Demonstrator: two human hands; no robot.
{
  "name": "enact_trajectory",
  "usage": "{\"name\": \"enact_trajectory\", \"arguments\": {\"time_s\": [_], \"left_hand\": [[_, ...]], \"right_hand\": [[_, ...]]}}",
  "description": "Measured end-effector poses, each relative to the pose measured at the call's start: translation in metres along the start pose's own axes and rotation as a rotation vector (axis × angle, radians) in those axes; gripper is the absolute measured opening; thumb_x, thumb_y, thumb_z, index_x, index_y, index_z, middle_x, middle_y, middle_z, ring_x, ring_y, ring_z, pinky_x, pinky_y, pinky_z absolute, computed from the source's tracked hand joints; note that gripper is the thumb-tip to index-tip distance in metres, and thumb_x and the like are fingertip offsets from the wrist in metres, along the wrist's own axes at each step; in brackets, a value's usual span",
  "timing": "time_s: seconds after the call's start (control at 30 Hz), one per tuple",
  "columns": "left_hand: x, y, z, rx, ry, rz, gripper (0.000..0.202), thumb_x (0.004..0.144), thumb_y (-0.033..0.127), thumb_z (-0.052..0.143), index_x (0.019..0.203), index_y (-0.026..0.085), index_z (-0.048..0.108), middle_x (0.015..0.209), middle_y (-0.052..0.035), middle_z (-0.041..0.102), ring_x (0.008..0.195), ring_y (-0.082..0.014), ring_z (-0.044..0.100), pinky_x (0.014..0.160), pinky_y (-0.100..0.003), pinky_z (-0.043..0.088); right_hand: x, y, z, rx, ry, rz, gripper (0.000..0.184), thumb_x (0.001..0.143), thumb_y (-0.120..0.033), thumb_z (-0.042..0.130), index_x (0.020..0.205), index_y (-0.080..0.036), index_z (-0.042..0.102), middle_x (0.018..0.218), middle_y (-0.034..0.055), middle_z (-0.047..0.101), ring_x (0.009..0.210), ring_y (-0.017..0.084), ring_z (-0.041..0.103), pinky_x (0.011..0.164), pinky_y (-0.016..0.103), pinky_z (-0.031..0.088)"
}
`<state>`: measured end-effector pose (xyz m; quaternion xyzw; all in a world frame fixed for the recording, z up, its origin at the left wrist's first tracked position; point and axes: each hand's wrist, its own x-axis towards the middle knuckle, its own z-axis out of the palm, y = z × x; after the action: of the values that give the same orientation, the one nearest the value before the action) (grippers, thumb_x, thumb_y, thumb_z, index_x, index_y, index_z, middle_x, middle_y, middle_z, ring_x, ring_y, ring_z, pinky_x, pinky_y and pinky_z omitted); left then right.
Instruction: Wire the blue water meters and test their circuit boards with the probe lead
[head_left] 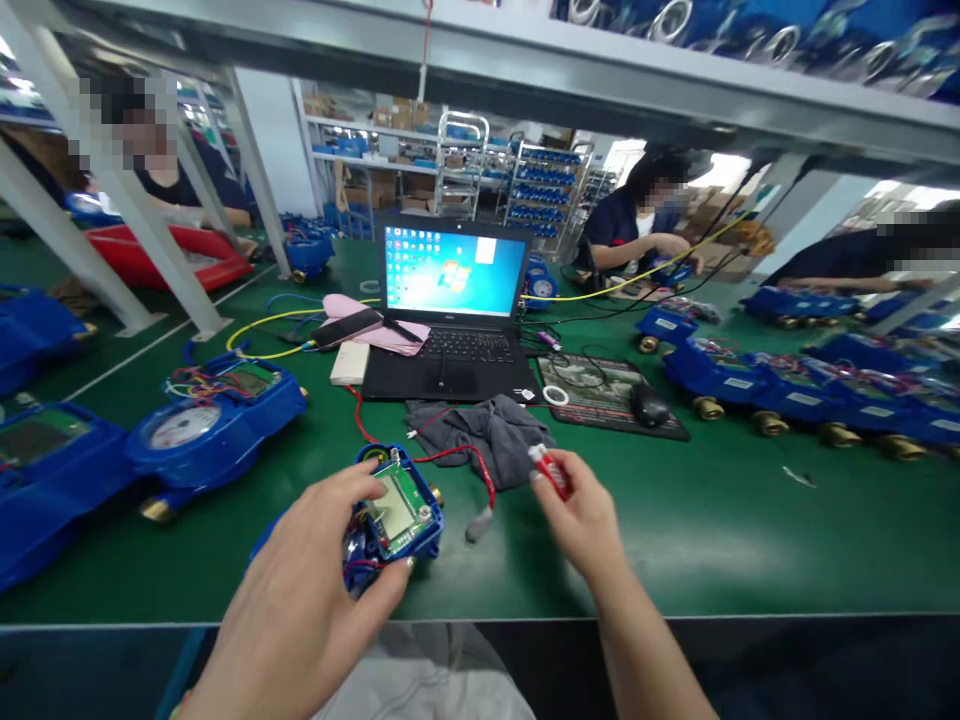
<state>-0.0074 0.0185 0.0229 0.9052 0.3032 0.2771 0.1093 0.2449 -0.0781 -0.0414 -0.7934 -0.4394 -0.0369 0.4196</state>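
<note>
My left hand (315, 570) is closed around a blue water meter (431, 540) near the front edge of the bench, thumb on the near side and fingers over the far side. The meter's top is uncovered, showing a green circuit board with a small display (397, 510). To its right, my right hand (581, 510) pinches a small red piece with white ends (551, 472), its exact kind unclear. Between the hands lies a red cable (484, 470) with a grey tip (478, 525). Behind them is a crumpled grey cloth (487, 435).
An open laptop (450, 330) stands at the back, with a mouse (649, 405) on a mouse pad (600, 395) at its right. More blue meters (202, 430) sit at left and in a row (802, 395) at right. A metal shelf (525, 50) runs overhead. Several people work beyond the bench.
</note>
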Motion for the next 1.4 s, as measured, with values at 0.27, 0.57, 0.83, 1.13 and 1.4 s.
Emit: {"name": "enact_trajectory", "arguments": {"time_s": [0.27, 0.57, 0.83, 1.13, 1.4], "left_hand": [[-0.002, 0.011, -0.005, -0.095, -0.110, -0.046, 0.011, 0.077, 0.017, 0.050, 0.086, 0.024, 0.049, 0.131, -0.0058, 0.047, 0.125, -0.0252, 0.042, 0.100, -0.046, 0.038], [-0.002, 0.009, -0.018, -0.260, -0.180, -0.012, 0.019, 0.075, 0.009, 0.049, 0.088, 0.024, 0.048, 0.127, -0.0040, 0.053, 0.132, -0.0187, 0.037, 0.102, -0.036, 0.037], [-0.002, 0.004, -0.017, -0.299, -0.195, -0.042, 0.024, 0.075, 0.008, 0.052, 0.090, 0.024, 0.045, 0.131, -0.0031, 0.051, 0.128, -0.0176, 0.042, 0.103, -0.036, 0.037], [-0.001, 0.001, -0.020, -0.270, -0.222, 0.017, 0.020, 0.077, 0.012, 0.051, 0.091, 0.026, 0.051, 0.134, -0.0007, 0.048, 0.131, -0.0199, 0.038, 0.102, -0.038, 0.038], [-0.002, 0.001, -0.016, -0.231, -0.204, 0.033, 0.010, 0.078, 0.018, 0.057, 0.084, 0.026, 0.055, 0.136, 0.0010, 0.048, 0.128, -0.0208, 0.042, 0.103, -0.040, 0.037]], "right_hand": [[0.017, 0.054, -0.020, -0.169, 0.181, -0.046, 0.044, 0.078, -0.050, 0.053, 0.100, -0.014, 0.068, 0.093, 0.0148, 0.064, 0.081, 0.030, 0.061, 0.072, 0.048, 0.049], [-0.027, -0.093, 0.001, 0.479, -0.122, -0.639, 0.012, 0.085, -0.012, 0.061, 0.096, -0.017, 0.064, 0.086, 0.0059, 0.060, 0.078, 0.017, 0.057, 0.067, 0.030, 0.049], [-0.042, -0.104, 0.022, 0.431, -0.094, -0.666, 0.012, 0.086, -0.008, 0.053, 0.083, -0.013, 0.063, 0.082, 0.0073, 0.054, 0.073, 0.017, 0.048, 0.063, 0.031, 0.043], [-0.011, -0.060, -0.003, 0.302, -0.172, -0.311, 0.018, 0.091, -0.024, 0.049, 0.079, -0.019, 0.063, 0.070, 0.0017, 0.063, 0.063, 0.014, 0.059, 0.058, 0.025, 0.042], [0.005, -0.018, 0.025, 0.248, -0.683, 0.185, 0.024, 0.072, -0.043, 0.058, 0.068, -0.019, 0.060, 0.057, 0.0020, 0.060, 0.053, 0.016, 0.056, 0.050, 0.025, 0.038]]}}
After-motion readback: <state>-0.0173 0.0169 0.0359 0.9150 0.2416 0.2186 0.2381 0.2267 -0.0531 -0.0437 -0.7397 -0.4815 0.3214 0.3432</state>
